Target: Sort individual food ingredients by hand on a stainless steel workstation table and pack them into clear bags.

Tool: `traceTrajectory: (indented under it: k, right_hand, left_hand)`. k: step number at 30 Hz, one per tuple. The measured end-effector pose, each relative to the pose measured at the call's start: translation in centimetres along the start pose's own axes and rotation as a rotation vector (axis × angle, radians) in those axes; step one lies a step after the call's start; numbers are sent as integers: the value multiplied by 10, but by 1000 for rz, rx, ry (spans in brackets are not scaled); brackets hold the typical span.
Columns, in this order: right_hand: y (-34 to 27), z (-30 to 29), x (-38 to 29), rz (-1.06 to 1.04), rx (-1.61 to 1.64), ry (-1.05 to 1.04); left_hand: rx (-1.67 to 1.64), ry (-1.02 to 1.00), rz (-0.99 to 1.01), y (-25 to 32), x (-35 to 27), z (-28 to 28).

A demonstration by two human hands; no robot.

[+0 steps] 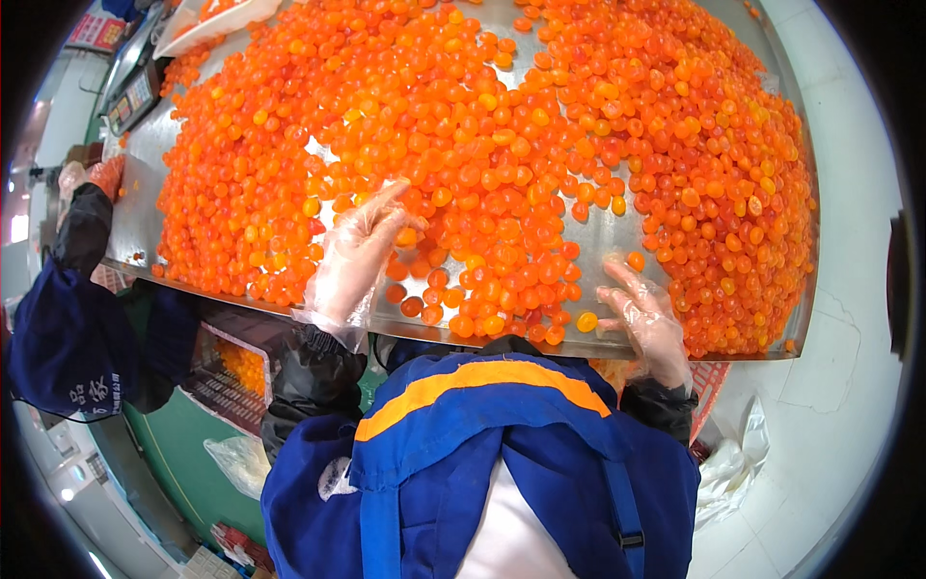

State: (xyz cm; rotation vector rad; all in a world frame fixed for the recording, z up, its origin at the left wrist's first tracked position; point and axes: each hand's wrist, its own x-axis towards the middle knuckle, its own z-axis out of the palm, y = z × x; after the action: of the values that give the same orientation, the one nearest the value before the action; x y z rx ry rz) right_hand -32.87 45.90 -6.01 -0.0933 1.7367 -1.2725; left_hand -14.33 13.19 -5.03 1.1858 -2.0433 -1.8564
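Many small, round, glossy orange pieces, perhaps candied fruit or egg yolks, cover a metal table (605, 235). My left hand (358, 253), in a clear plastic glove, rests among them with its fingers bent; an orange-yellow piece (407, 237) shows at its fingertips, and whether it is gripped I cannot tell. Over bare metal near the front edge, my right hand (640, 307), gloved alike, has its fingers apart and holds nothing. One piece (636, 261) lies beside its fingertips, and a yellow one (587, 322) lies to its left.
At the far left a co-worker's gloved hand (107, 176) is over the table's end. A white tray (173, 32) and a scale (135, 98) stand at the upper left. Below the table's edge is a crate (224, 391) with yellow-orange pieces. Plastic bags (731, 463) lie at the lower right.
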Motion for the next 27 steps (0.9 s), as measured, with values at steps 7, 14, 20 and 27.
traceTrajectory:
  k: [7,14,20,27]
  right_hand:
    - [-26,21,9,-16,-95,-59]
    - [-22,25,13,-49,-107,-93]
    - [-19,21,11,-75,-152,-82]
    - [-15,27,17,-364,51,113]
  left_hand:
    - [838,-147,613,31,-1,21]
    - [802,-265,999,7,39,64]
    - [1184,-397,833,6,47,91]
    - [903,-470,719,26,44,82]
